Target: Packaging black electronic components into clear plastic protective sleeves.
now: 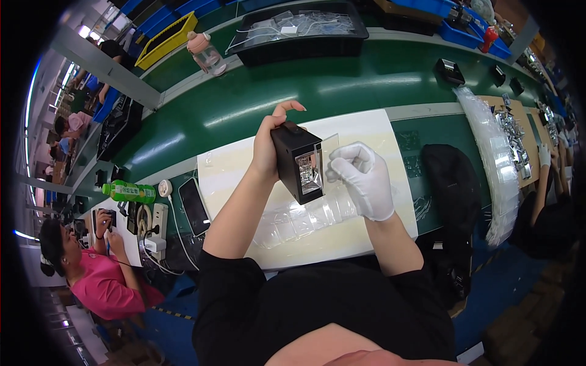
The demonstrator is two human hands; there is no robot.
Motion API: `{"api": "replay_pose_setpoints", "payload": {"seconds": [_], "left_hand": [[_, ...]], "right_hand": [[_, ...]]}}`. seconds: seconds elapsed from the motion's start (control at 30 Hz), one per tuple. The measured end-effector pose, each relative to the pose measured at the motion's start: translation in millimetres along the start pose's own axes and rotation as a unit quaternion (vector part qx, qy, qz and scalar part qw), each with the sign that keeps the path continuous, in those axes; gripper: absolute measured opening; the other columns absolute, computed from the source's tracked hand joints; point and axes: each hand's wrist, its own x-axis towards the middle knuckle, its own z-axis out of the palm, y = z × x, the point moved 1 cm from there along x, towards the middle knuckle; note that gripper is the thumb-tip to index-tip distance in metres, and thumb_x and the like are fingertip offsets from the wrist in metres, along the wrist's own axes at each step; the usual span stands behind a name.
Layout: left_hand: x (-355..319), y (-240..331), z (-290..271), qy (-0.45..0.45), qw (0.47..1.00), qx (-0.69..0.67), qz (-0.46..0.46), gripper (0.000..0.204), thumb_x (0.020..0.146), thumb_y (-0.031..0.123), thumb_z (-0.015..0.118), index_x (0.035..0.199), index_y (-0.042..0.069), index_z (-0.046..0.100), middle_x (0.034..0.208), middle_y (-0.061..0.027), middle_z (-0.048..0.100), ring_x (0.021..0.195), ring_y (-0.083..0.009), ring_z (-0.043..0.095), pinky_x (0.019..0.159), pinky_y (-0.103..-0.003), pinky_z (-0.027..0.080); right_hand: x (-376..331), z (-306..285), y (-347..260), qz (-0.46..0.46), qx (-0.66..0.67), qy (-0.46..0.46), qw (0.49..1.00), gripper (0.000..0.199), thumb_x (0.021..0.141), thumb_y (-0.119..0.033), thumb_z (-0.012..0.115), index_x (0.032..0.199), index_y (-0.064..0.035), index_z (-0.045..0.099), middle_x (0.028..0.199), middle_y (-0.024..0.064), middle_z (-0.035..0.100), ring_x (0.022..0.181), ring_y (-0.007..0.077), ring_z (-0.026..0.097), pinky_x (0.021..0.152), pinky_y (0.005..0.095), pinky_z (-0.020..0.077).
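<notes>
My bare left hand [267, 146] is wrapped round a black box-shaped housing [290, 160], holding it tilted above the work mat. Its end that faces right shows a shiny, mirror-like opening. My right hand [365, 180], in a white glove, pinches a thin clear rectangular plate [330, 144] by its edge. The plate stands right beside that opening; whether it touches the housing I cannot tell. Below both hands, a strip of clear plastic film [299, 224] lies on the white and cream mat [232, 177].
A phone [194, 206], a green bottle [133, 192] and a power strip [160, 221] lie at left. A black tray [299, 43] of clear pieces and a pink bottle [206, 53] stand at the back. A black bag [450, 183] and clear plastic sleeves [494, 165] are right. Co-workers sit at both sides.
</notes>
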Motion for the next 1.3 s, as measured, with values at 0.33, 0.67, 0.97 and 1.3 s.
{"api": "replay_pose_setpoints", "payload": {"seconds": [0.33, 0.67, 0.97, 1.3], "left_hand": [[-4.8, -10.0, -8.7, 0.098, 0.995, 0.031, 0.003, 0.035, 0.086, 0.030, 0.039, 0.113, 0.011, 0.050, 0.073, -0.0060, 0.051, 0.060, -0.0149, 0.044, 0.057, -0.025, 0.035], [69.8, -4.3, -2.1, 0.157, 0.805, 0.523, 0.231, 0.022, 0.098, 0.020, 0.045, 0.118, 0.010, 0.046, 0.089, -0.0118, 0.058, 0.071, -0.0241, 0.056, 0.067, -0.038, 0.045], [99.2, -8.2, -87.6, -0.057, 0.580, 0.766, 0.271, 0.034, 0.089, 0.008, 0.060, 0.122, 0.003, 0.056, 0.116, -0.0178, 0.060, 0.104, -0.0350, 0.058, 0.092, -0.040, 0.045], [-90.4, -18.1, 56.2, -0.283, 0.837, 0.468, 0.026, 0.021, 0.089, 0.005, 0.055, 0.109, -0.003, 0.056, 0.099, -0.0140, 0.062, 0.094, -0.0250, 0.060, 0.097, -0.039, 0.044]], "right_hand": [[14.0, -1.4, 12.8, 0.022, 0.010, 0.000, 1.000, 0.012, 0.086, 0.002, 0.062, 0.097, 0.0043, 0.063, 0.084, 0.0111, 0.065, 0.071, 0.0161, 0.062, 0.069, 0.0258, 0.0512], [-7.8, -34.8, 36.0, -0.243, -0.541, -0.001, 0.805, 0.050, 0.083, -0.021, 0.069, 0.126, 0.0008, 0.054, 0.114, 0.0171, 0.062, 0.094, 0.0318, 0.061, 0.087, 0.0373, 0.0480], [-208.9, -171.9, -104.7, -0.173, -0.610, 0.398, 0.663, 0.022, 0.089, -0.008, 0.064, 0.110, -0.0036, 0.069, 0.100, 0.0078, 0.069, 0.083, 0.0170, 0.063, 0.077, 0.0272, 0.0500], [-380.6, -332.4, 34.7, 0.215, -0.667, 0.513, 0.496, 0.066, 0.076, -0.025, 0.074, 0.136, -0.0084, 0.051, 0.137, 0.0200, 0.050, 0.123, 0.0399, 0.049, 0.100, 0.0411, 0.0470]]}}
